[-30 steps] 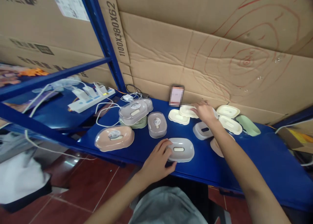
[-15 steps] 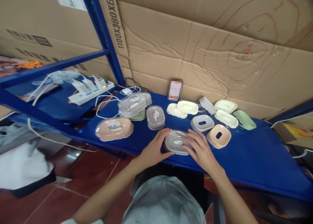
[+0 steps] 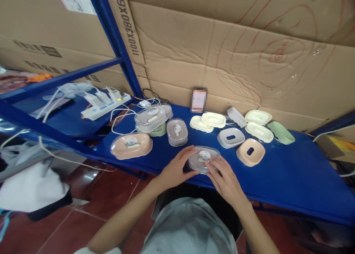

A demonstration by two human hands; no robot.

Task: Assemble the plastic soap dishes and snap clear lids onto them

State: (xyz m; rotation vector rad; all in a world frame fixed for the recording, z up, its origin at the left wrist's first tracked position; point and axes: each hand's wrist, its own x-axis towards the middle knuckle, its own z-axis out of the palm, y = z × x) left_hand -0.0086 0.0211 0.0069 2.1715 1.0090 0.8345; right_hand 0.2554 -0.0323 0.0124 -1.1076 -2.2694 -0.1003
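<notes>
both hands are now closing on the grey lidded box (image 3: 203, 158) at lower centre of the blue tabletop (image 3: 291, 172): left hand (image 3: 173, 169) is gripping its left end, while right hand (image 3: 226, 178), having come back from the far lids, is pressing the clear lid down, a labelled lid now covering the tray.

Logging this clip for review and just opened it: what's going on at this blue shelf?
A person stands at a blue metal shelf with both hands on one grey oval plastic soap box with a clear lid near the front edge. The left hand grips its left side; the right hand presses on its right. Further back lie loose cream, grey, peach and green soap dish parts, and to the left a lidded peach soap box.
</notes>
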